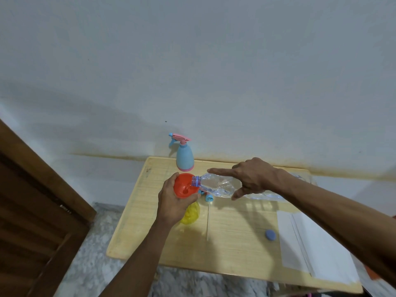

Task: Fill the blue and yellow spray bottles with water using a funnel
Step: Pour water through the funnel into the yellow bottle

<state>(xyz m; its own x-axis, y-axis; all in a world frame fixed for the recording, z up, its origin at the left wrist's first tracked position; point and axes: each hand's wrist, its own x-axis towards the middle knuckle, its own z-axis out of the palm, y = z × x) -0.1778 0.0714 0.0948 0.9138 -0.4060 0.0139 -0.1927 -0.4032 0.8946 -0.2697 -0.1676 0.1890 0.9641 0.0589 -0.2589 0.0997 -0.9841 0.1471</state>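
An orange funnel (184,185) stands in the mouth of the yellow spray bottle (191,213), and my left hand (173,200) grips the funnel's rim from the left. My right hand (250,177) holds a clear plastic water bottle (216,185) tipped on its side, its blue-ringed mouth over the funnel. Index finger and thumb stretch along the bottle. The blue spray bottle (184,156), with its pink and blue trigger head on, stands at the table's far edge. A loose sprayer head with a long dip tube (208,213) lies just right of the yellow bottle.
The small wooden table (235,249) stands against a pale wall. A blue bottle cap (269,235) lies right of centre. White paper sheets (310,243) cover the right side. A brown wooden door (32,211) is to the left, over a speckled floor.
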